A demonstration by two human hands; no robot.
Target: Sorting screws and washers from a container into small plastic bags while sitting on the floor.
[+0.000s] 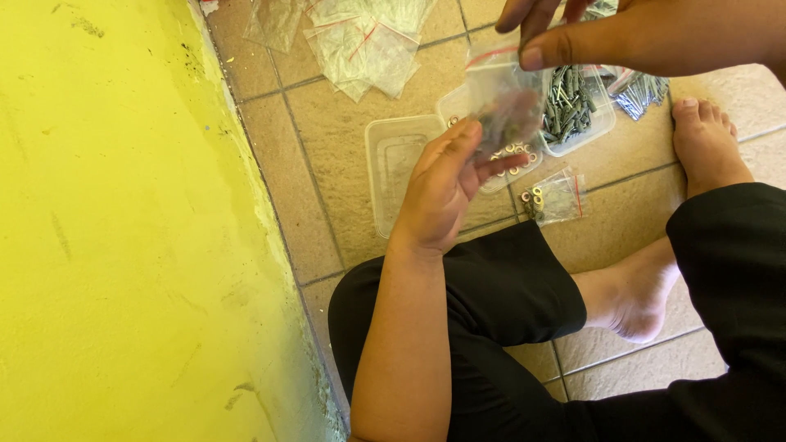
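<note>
A person sits on a tiled floor (327, 139) beside a yellow wall (115, 229), legs in black trousers (508, 295) and feet bare. Both hands are raised over a cluster of containers, and between them hangs a small clear bag (503, 102) with a red strip along its top edge.

The left hand (442, 192) is below the bag; its grip is on the bag's lower part, fingers curled up against the plastic from the left and underneath. The right hand (622, 37) comes in from the upper right, and its thumb and fingers pinch the bag's top edge by the red strip. The bag is blurred; something dark and small lies inside it, though exactly what cannot be told.

Directly under the bag, on the floor, stand three clear plastic tubs side by side. The left tub (393, 164) is empty. The middle tub (512, 164), mostly hidden behind the left hand and the bag, holds small metal rings like washers. The right tub (581, 106) is filled with grey screws or plugs heaped together.

Just in front of the tubs, near the knee, lies a little sealed bag of washers (557, 196). To the right of the tubs, by the bare foot (708, 147), lies a packet of shiny nails (643, 92). Further off, at the top, a loose pile of empty clear bags (364, 37) with red strips is spread on the tiles.
</note>
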